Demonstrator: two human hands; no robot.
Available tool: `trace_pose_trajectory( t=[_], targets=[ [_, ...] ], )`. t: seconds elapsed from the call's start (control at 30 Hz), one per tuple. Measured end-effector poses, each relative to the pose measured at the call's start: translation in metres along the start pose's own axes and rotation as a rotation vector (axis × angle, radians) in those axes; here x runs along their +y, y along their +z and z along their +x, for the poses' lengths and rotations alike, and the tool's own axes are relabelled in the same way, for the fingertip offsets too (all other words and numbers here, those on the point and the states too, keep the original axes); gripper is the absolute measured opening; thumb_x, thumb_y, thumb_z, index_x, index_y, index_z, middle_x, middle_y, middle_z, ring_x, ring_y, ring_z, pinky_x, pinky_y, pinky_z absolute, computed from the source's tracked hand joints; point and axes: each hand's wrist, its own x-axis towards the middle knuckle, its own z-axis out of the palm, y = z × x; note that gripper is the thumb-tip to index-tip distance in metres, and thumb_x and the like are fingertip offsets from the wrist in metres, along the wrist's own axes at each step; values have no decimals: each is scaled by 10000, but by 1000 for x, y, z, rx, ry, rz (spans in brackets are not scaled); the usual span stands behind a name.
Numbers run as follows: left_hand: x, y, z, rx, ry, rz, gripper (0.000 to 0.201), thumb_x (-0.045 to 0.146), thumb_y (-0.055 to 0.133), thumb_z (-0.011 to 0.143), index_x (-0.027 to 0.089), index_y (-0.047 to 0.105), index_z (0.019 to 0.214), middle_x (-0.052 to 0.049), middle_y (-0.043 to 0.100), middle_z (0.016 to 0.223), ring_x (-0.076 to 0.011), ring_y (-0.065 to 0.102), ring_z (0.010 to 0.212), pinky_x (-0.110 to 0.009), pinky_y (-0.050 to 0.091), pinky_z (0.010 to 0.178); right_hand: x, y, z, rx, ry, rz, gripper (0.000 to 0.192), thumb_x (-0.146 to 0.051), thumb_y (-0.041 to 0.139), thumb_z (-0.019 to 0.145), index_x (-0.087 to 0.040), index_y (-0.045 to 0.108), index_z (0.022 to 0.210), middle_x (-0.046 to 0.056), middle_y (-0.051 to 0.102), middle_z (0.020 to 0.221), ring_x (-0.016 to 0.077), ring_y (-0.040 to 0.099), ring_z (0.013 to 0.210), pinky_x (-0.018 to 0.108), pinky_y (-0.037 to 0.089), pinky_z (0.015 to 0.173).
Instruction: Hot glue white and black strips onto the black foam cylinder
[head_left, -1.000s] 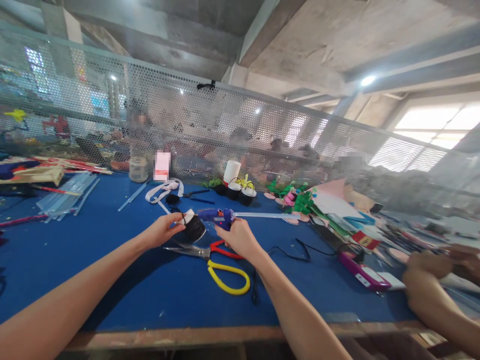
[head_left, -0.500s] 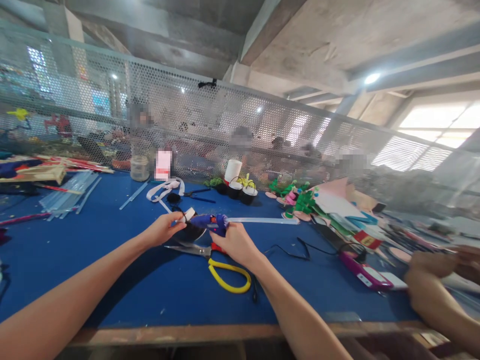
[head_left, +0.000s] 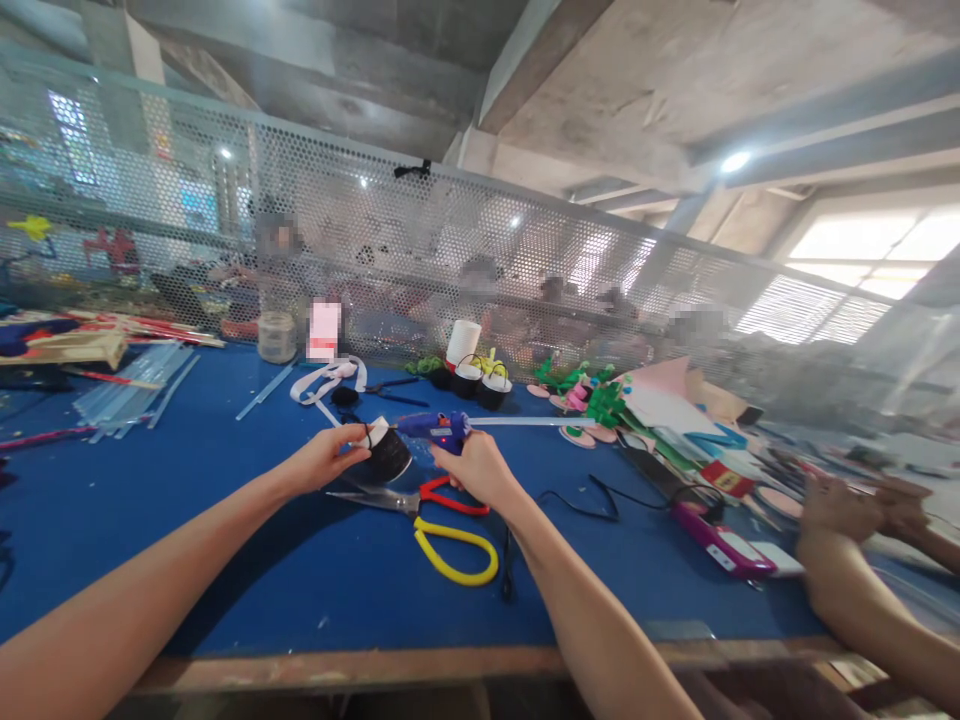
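Observation:
My left hand (head_left: 328,460) pinches a small black bucket (head_left: 390,457) with a white band at its rim, tilted on its side above the table. In my right hand (head_left: 480,468) is a blue glue gun (head_left: 435,428), its nozzle pointing left, close to the white band. A long clear glue stick (head_left: 532,421) runs out of the gun's back to the right. Below the hands lie scissors (head_left: 454,548) with one red and one yellow handle, blades apart. White ribbon (head_left: 330,380) lies behind my left hand, its loose end reaching toward the bucket.
Two similar buckets (head_left: 493,388) and a white spool (head_left: 463,345) stand at the back. Loose glue sticks (head_left: 135,385) lie left; green craft pieces (head_left: 604,402) and paper sheets (head_left: 660,390) lie right. A co-worker's hands (head_left: 840,510) are beyond a purple device (head_left: 720,540). A perforated screen (head_left: 420,250) borders the table.
The glue gun has shifted slightly right and up, away from the bucket, uncovering the bucket's black side and the red scissor handle. The co-worker's hands have moved a little left.

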Motion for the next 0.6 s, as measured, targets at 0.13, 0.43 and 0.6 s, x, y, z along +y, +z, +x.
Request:
trace_pose_trajectory(
  t=[0.13,0.43,0.6],
  targets=[
    [0,0,0,-5,-12,-2,266,340,397,759,128,538,838,-84,599,958,-193,523,880,-306,406,802,2,2,2,13,18,70,194,-285,506,667,-180,484,506,-45,445,319,94,427,284,200,363,346],
    [4,0,0,20,18,69,238,330,385,766,149,536,803,-96,620,992,-219,545,944,-319,407,838,30,-2,26,207,134,172,151,-301,522,694,-152,524,669,29,613,588,127,571,504,220,449,504],
    [12,0,-2,18,66,163,195,275,393,783,163,500,664,-108,587,1083,-216,518,1034,-315,404,865,44,1,37,108,259,-172,315,-338,416,795,-137,549,594,121,636,633,206,614,633,290,448,605]
  ],
)
